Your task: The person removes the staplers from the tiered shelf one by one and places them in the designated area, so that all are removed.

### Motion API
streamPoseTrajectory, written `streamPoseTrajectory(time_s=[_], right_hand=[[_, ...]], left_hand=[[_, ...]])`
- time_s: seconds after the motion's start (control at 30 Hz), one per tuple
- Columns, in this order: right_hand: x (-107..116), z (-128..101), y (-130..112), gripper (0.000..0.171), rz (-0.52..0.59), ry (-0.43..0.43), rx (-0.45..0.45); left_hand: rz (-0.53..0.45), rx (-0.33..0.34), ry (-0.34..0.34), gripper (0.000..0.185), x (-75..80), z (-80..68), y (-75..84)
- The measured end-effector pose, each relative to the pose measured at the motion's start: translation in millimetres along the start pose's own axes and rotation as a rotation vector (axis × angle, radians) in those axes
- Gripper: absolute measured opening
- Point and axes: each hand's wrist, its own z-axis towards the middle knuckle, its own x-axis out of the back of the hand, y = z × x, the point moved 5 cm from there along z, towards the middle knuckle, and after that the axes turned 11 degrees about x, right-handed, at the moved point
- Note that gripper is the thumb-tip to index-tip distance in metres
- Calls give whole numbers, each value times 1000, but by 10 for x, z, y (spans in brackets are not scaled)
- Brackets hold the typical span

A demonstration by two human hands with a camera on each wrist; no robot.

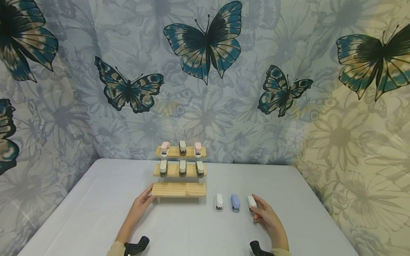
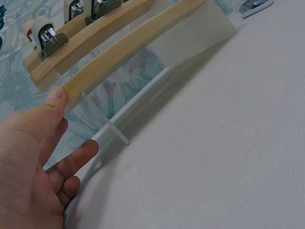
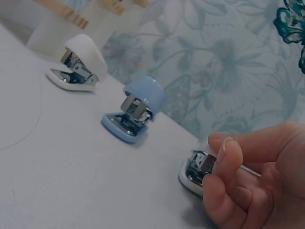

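Note:
A three-tier wooden shelf (image 1: 178, 189) stands mid-table. Its top two tiers each carry three small staplers (image 1: 182, 168); the bottom board (image 2: 133, 43) is bare. My left hand (image 1: 148, 196) rests at that board's left end, thumb (image 2: 56, 95) touching the wood, the other fingers relaxed below it. To the right of the shelf, three staplers lie in a row: a white one (image 1: 219, 202), a blue one (image 1: 235, 203) and another white one (image 1: 251, 202). My right hand (image 1: 256, 209) pinches this last white stapler (image 3: 193, 167), thumb on its top; it sits on the table.
The grey table (image 1: 96, 213) runs wide on both sides of the shelf. A butterfly-print cloth (image 1: 205, 71) hangs close behind the table. The blue stapler (image 3: 136, 112) and the other white stapler (image 3: 78, 64) lie just left of my right hand.

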Motion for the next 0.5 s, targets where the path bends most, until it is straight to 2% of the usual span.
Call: streamPoseTrajectory(time_s=[0.5], right_hand=[[17, 8, 16, 57, 3, 9, -2]], left_hand=[[-2, 6, 0, 48, 8, 2, -11]])
